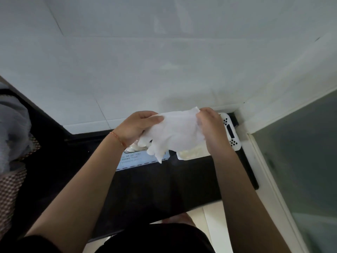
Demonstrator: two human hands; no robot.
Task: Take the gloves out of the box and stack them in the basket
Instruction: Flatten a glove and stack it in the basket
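While your two hands hold it up above the dark countertop [156,183], the glove [175,132] hangs as a thin, milky-white, slightly translucent sheet, its cuff end stretched flat between your hands and its soft, limp fingers drooping down at the lower left. Your left hand [135,127] grasps the glove's left edge with the thumb lying over the top and the fingers curled beneath. Your right hand [209,125] pinches the upper right corner of the cuff, fingers bent round the film. A thin red cord circles your left wrist.

Below the glove's fingers sits the box [138,159], pale blue card with small printed text, its top opening showing crumpled whitish gloves inside. Just beside it to the right stands the basket [231,136], white rigid plastic with rounded corners, round perforations and a slot handle in its end wall; a pale, flat layer lies inside it, mostly hidden behind your right hand and forearm.
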